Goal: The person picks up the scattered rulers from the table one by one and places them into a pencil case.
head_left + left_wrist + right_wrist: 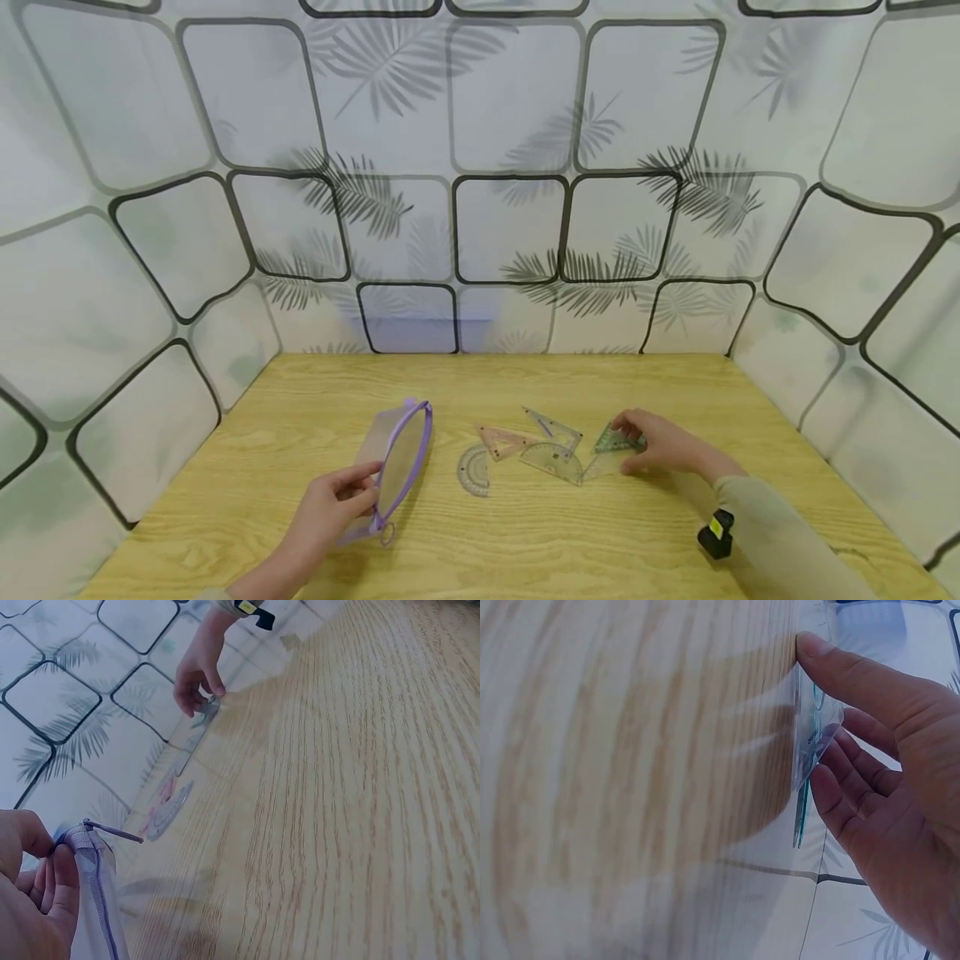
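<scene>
My left hand (330, 508) pinches the near rim of a see-through zip pouch (371, 437) with purple edging. The pouch stands tilted, its mouth gaping toward the right; a ring hangs from its zip. At the right, my right hand (663, 446) grips a clear set square (817, 724) between thumb and bent fingers, low over the table. A green set square (611, 437) lies right behind the clear one, partly hidden by the fingers. To the left of that hand are a large clear protractor (551, 462), a pink set square (506, 440) and a clear set square with a purplish tint (555, 429).
A smaller clear protractor (474, 471) lies between the pouch and the pink set square. The wood-grain table (525, 550) meets patterned cloth walls (510, 233) at the back and both sides. A black device (716, 533) sits on the right sleeve.
</scene>
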{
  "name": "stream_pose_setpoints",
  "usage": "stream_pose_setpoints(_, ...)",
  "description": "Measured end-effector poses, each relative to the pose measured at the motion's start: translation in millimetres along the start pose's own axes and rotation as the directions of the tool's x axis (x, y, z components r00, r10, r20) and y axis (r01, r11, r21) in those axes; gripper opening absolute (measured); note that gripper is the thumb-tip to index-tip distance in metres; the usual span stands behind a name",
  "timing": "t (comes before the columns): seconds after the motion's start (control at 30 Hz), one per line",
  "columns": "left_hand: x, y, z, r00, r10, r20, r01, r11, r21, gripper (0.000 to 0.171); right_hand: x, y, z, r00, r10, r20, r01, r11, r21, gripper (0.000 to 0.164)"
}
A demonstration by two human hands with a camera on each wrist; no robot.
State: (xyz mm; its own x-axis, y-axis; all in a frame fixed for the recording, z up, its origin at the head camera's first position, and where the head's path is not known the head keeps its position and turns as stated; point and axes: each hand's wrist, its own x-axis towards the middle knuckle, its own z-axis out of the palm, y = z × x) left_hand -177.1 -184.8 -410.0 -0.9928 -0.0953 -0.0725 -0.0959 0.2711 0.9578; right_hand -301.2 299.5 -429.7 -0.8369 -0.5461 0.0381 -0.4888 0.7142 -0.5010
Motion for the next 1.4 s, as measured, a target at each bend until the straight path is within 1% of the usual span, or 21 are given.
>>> stream_pose_setpoints(0.17,-1.0,0.1,1.2,1.0,-0.01,-0.004,0.01,1.0,-0.004,0.04,-0.3,2.6,2.5,1.0,0.009,0.0,-0.009,1.0,-0.01,0.064)
stream_pose_setpoints(0.47,-0.2,-3.9,2.3,1.0,-0.025,-0.004,0.025,1.0,-0.013,0.04,0.2,6.3,5.5,1.0,-0.022,-0.001,0.022,1.0,-0.022,0.063)
stream_pose_setpoints(0.83,4.1,-3.3,4.1,1.0,-0.007,-0.012,0.007,1.0,0.012,0.04,-0.2,1.5,0.0,1.0,-0.016,-0.023,0.015,1.0,-0.005,0.062)
stream_pose_setpoints(1.0,4.4,-2.9,3.9,1.0,-0.008,-0.001,0.008,1.0,0.012,0.04,-0.2,3.1,2.1,0.999,-0.027,-0.016,0.028,1.0,0.011,0.061)
stream_pose_setpoints(1.1,4.5,-1.7,4.1,1.0,-0.015,0.003,0.015,1.0,0.004,0.039,-1.1,4.7,3.0,1.0,-0.015,-0.011,0.015,1.0,0.021,0.06)
stream_pose_setpoints(1.23,5.4,-0.4,4.5,1.0,-0.008,0.015,0.008,1.0,-0.006,0.04,-1.6,7.7,3.4,1.0,0.0,-0.005,0.0,1.0,0.01,0.058)
stream_pose_setpoints(1.4,6.1,-0.6,4.5,1.0,-0.01,0.02,0.011,1.0,-0.002,0.04,-1.2,6.2,2.7,1.0,-0.01,0.005,0.01,1.0,0.021,0.057)
